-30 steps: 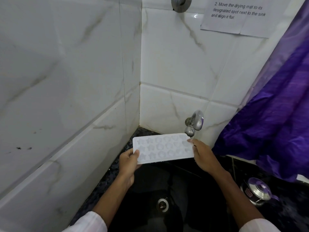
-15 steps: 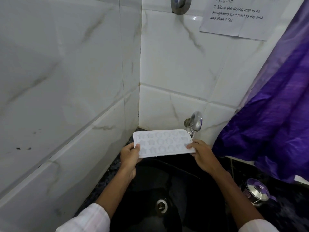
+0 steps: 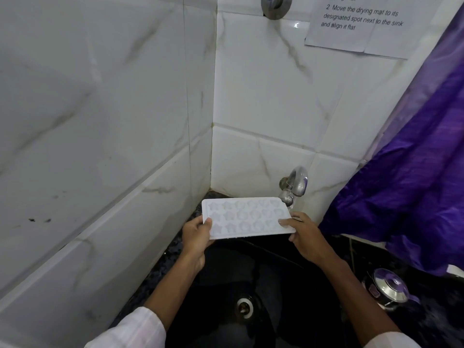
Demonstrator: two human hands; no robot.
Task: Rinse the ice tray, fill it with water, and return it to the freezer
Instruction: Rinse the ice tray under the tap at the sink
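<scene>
— Where is the ice tray (image 3: pixel 247 217) kept right now?

— It is held up over the black sink (image 3: pixel 276 285), just under and in front of the tap (image 3: pixel 295 184). It is kept almost flat, with the little star and round holes turned up. That way water can be caught in them, it seems.

— How is it held?

— One short end is pinched by the left hand (image 3: pixel 195 234). The thumb is laid on top and the other fingers are tucked under, so they cannot all be seen. The other end is pinched by the right hand (image 3: pixel 307 237), thumb on top, fingers curled below. Both ends are gripped, likely so the soft tray is not bent or tipped.

— Is water being poured?

— No stream can be made out from the tap. It cannot be told if the holes are wet or filled. So the rinse or the fill is judged to be not finished.

— What else is seen around it?

— White tiles (image 3: pixel 100 121) are set on two walls at the corner. A paper note (image 3: pixel 361 23) is stuck up high. A purple cloth (image 3: pixel 414 184) is hung on the right. A steel pot with a glass lid (image 3: pixel 388 288) is set on the dark counter beside the sink. No freezer is seen.

— What must be watched?

— The tray should be kept level once filled, or water could be spilled.
</scene>
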